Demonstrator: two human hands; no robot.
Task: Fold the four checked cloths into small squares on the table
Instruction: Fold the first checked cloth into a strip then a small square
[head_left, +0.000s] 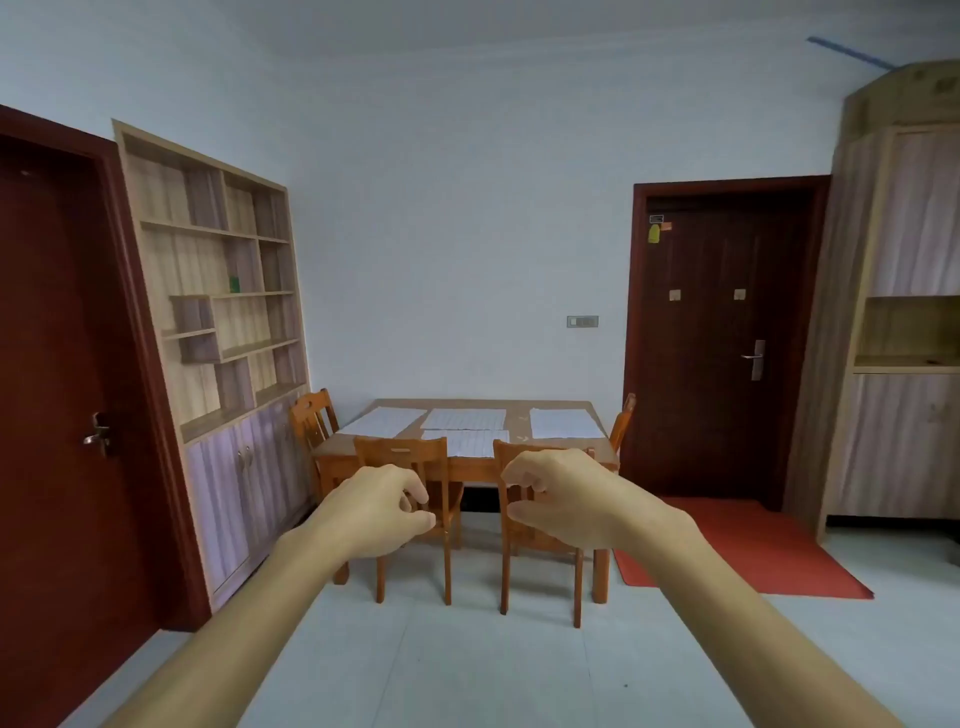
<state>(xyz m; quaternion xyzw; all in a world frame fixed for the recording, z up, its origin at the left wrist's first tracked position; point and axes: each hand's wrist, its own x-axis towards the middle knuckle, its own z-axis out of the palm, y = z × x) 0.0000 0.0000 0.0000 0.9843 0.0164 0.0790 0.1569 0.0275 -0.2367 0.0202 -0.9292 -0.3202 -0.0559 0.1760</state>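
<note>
Cloths (464, 419) well beyond empty fingers (415, 501)

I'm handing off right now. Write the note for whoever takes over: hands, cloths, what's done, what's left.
Left hand: empty, fingers loosely curled, held out in the air.
Right hand: the same, empty and held out in front.
Neither hand touches anything; the person stands back from the table, on the near side of it.
Cloths: all four lie spread flat on the table: far left cloth, far middle cloth, far right cloth, near middle cloth.
Two chairs stand at the near edge.
Done: nothing folded.
Left: go to the table and fold all four into small squares.
</note>
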